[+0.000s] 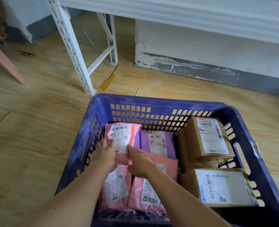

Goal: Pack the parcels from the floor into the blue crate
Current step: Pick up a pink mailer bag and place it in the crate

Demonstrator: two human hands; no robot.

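Wood-plank floor [29, 128] runs under a white slotted shelf leg [70, 51] at your upper left, and the blue crate [151, 99] sits on it before you. Your left hand [105, 155] lies flat, fingers straight, on a pink parcel [120, 136] in the crate's far-left corner. Your right hand [139, 163], fingers extended, touches that parcel's near edge. Just right lies a purple parcel [156, 141], then a far cardboard box [209, 138] and a near cardboard box [222, 187] along the right wall.

One head-worn camera (wide-angle, edges bowed) looks forward and steeply down from close above the crate [168, 99] on the floor [29, 128], facing the wall [201, 43].
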